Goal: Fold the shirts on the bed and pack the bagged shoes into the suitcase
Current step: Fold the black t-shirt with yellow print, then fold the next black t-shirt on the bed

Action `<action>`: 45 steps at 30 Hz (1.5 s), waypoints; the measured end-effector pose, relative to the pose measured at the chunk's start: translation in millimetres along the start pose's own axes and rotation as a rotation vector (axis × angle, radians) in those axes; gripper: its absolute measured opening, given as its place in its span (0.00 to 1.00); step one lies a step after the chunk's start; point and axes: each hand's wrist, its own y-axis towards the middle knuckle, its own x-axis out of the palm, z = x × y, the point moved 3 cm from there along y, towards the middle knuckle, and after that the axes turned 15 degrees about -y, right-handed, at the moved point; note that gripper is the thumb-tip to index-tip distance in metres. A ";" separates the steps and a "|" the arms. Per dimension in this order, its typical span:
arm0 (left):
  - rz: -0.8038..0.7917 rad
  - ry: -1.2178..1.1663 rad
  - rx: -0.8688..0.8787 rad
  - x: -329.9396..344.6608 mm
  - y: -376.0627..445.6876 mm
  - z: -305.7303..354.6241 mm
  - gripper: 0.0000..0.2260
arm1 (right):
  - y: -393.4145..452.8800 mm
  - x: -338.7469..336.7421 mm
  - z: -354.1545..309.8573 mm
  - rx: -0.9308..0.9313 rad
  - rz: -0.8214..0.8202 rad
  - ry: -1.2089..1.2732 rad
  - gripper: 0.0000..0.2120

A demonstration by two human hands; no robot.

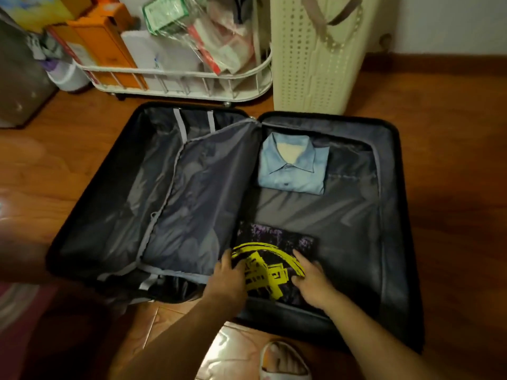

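A black suitcase (395,165) lies open on the wooden floor. In its right half, at the far end, sits a folded light blue collared shirt (293,168). At the near end lies a folded black T-shirt (271,259) with a yellow print. My left hand (227,278) grips the T-shirt's left edge, fingers curled over the fabric. My right hand (312,281) rests on its right side with fingers spread over the cloth. The grey zip divider (197,204) of the left half lies partly unzipped. No bagged shoes are in view.
A white wire cart (192,78) with boxes and packets stands behind the suitcase. A cream perforated laundry hamper (315,56) stands to its right. A foot in a white slipper (282,363) is at the near edge. A pink rug (19,319) lies at the lower left.
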 end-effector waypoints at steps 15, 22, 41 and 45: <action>0.079 -0.130 0.041 -61.4 -44.0 -51.1 0.19 | 49.5 55.6 -85.0 -0.497 0.053 -1.112 0.29; 0.181 -0.227 0.022 -166.4 -112.3 -60.3 0.18 | -12.2 13.3 -158.4 -0.334 -0.030 -1.044 0.19; 1.334 -0.501 -0.635 -289.4 -846.0 -336.1 0.10 | -633.2 301.8 -675.3 -1.774 0.082 -1.062 0.12; 1.533 -0.649 -0.874 -191.2 -960.5 -399.5 0.08 | -736.7 413.0 -661.0 -1.944 -0.081 -1.199 0.11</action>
